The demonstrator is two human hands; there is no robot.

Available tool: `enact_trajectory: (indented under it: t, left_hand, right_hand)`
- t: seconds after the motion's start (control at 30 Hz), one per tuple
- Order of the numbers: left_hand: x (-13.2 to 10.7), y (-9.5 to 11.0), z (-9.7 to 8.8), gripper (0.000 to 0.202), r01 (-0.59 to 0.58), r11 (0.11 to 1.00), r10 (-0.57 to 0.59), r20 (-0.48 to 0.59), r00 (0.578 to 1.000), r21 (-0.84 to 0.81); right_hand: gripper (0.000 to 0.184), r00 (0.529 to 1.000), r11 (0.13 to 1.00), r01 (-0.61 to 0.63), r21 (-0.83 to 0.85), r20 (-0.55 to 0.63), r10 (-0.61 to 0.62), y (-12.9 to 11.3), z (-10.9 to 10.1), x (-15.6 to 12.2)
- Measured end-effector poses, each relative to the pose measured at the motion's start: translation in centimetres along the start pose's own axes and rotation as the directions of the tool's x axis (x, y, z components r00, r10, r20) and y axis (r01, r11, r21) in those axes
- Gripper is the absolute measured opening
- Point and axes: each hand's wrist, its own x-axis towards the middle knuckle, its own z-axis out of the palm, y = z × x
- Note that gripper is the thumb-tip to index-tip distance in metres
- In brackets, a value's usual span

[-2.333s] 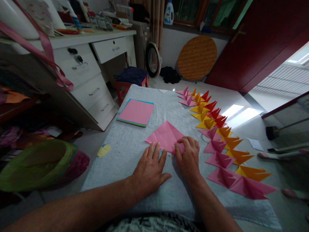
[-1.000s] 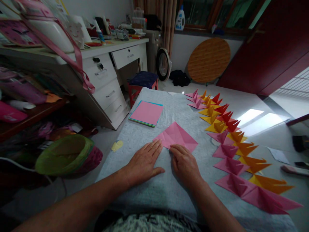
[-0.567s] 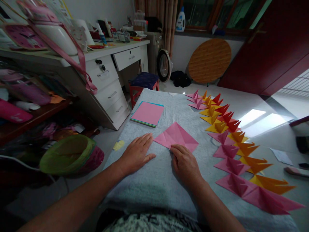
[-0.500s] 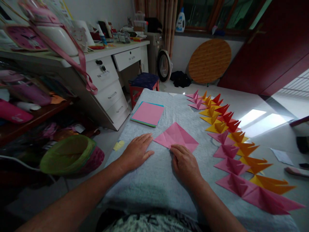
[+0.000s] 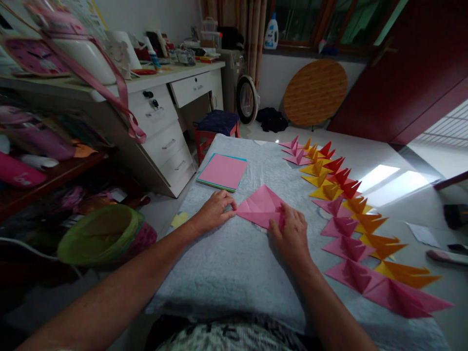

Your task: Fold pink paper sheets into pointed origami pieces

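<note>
- Pink paper (image 5: 261, 207), creased and partly folded, is lying on the grey-covered bench (image 5: 226, 263) between the two hands, in the head view.
- Left hand (image 5: 215, 209), which was resting flat a moment ago, is now curling its fingertips onto the paper's left corner, pinning it.
- Right hand (image 5: 292, 234) has moved up and is pinching the paper's right corner, lifting it slightly; the folding is going on.
- Paper stack (image 5: 222, 171) is sitting beyond the left hand, untouched.
- Folded pieces (image 5: 343, 214), pink, yellow, orange and red, are running in a row just right of the right hand, close enough to be brushed.
</note>
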Motion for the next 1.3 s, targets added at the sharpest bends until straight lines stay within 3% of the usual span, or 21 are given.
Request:
enact_trajectory:
  t: [0.07, 0.17, 0.23, 0.5, 1.03, 1.3]
  left_hand:
    - [-0.09, -0.07, 0.04, 0.006, -0.003, 1.0, 0.003, -0.005, 1.0, -0.011]
    - [-0.1, -0.2, 0.09, 0.005, -0.007, 1.0, 0.007, -0.005, 1.0, -0.018]
    - [-0.02, -0.3, 0.13, 0.004, -0.006, 1.0, 0.006, 0.0, 1.0, -0.017]
    - [0.28, -0.72, 0.38, 0.005, -0.006, 1.0, 0.006, -0.003, 1.0, -0.002]
    - [0.73, -0.51, 0.53, 0.007, 0.091, 0.996, -0.091, 0.016, 0.996, 0.013]
    - [0.49, -0.62, 1.01, 0.007, 0.188, 0.972, -0.187, -0.023, 0.982, 0.141]
  right_hand:
    - [0.05, 0.995, 0.994, -0.096, 0.043, 0.037, 0.094, 0.4, 0.0, 0.17]
    - [0.03, 0.978, 0.984, -0.167, 0.058, 0.134, 0.158, 0.71, -0.19, 0.44]
    - [0.023, 0.975, 0.989, -0.148, 0.026, 0.171, 0.142, 0.75, -0.34, 0.61]
    - [0.025, 0.985, 0.997, -0.051, -0.058, 0.16, 0.059, 0.88, -0.16, 0.64]
    - [0.023, 0.982, 0.993, -0.05, -0.11, 0.176, 0.069, 0.82, 0.2, 0.41]
    - [0.018, 0.982, 0.991, -0.047, -0.129, 0.176, 0.07, 0.69, 0.12, 0.27]
